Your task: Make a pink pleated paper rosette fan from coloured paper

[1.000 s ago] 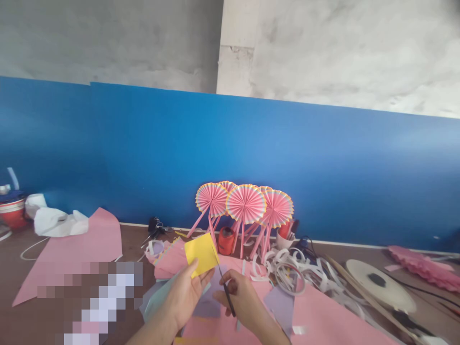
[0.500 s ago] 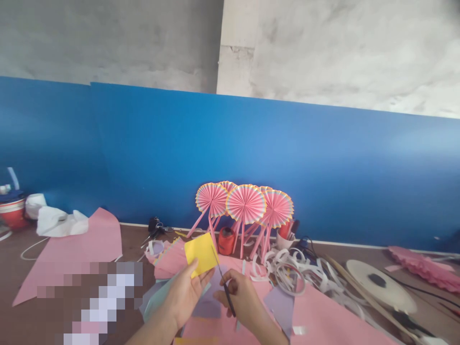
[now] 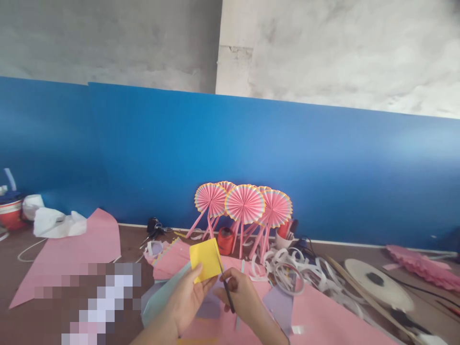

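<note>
- Between your left thumb and fingers sits the yellow paper [image 3: 205, 258], tilted a little; the thumb lies over its lower left part, the other fingers behind and under its lower edge.
- Your left hand [image 3: 185, 297] pinches it there, so most of the sheet stands clear beyond the fingertips.
- Your right hand [image 3: 242, 294] has its fingers bent around the dark handle of the scissors [image 3: 229, 298], with the index fingertip near the paper's lower right corner.
- Along the paper's right side runs the thin blade; you cannot tell how far the blades are parted.
- Below your hands, lilac paper [image 3: 209, 308] lies over pink sheets, with a pale blue sheet [image 3: 158, 297] beside your left forearm.
- Just past the yellow paper is a red object [image 3: 225, 242], and pink pleated fans [image 3: 244, 204] stand before the blue panel [image 3: 172, 148].
- Off to your right, white strips [image 3: 323, 275] tangle near a cream round object [image 3: 381, 292].
</note>
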`<state>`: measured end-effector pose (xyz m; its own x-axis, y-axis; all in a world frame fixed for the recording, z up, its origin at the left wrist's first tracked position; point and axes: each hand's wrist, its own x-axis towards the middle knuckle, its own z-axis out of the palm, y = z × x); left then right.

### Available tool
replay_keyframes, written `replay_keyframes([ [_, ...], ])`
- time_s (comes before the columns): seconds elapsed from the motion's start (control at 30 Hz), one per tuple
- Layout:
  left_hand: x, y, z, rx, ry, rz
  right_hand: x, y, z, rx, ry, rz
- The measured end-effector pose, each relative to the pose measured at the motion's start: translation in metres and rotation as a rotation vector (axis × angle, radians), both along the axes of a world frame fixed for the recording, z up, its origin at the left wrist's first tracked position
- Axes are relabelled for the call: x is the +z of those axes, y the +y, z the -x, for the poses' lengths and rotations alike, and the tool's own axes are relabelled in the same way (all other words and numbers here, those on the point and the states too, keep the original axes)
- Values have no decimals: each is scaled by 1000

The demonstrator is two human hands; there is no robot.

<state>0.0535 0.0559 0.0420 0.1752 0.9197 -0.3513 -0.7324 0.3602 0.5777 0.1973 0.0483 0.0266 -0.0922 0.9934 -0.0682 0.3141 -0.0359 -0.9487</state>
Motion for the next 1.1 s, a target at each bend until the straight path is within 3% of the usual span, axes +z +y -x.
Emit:
replay_keyframes([
  [1.1, 0, -11, -8, -92, 53, -36, -2, 3, -1, -71, -34, 9],
])
